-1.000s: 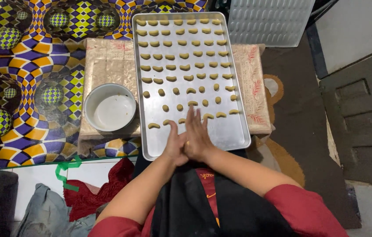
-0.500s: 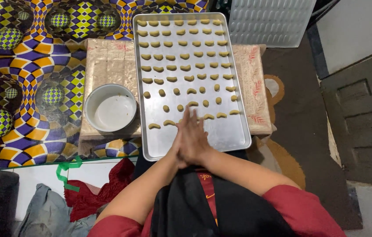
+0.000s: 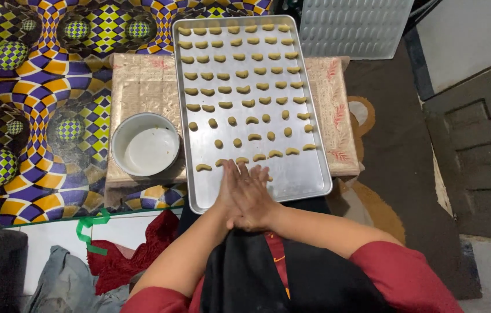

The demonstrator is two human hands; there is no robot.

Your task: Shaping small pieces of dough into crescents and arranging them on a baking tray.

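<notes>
Two hands, your left hand (image 3: 231,194) and right hand (image 3: 254,197), press flat together palm to palm over the near edge of the tray (image 3: 309,179); whatever sits between the palms is hidden, so you cannot tell if dough is there. Just beyond your fingertips lies the nearest row of dough pieces (image 3: 254,156), with more rows filling the tray farther out. Off to your left, just beside the tray, stands the white bowl (image 3: 144,145), which looks nearly empty.

Risks, as a judgement: your fingertips hang so close to the nearest row that a forward slide can flatten or smear those crescents. The tray overhangs the cloth-covered stand (image 3: 141,87) on your side, so a downward press from your wrists can tip it and shift every row. An elbow swinging left can knock the bowl off its edge
</notes>
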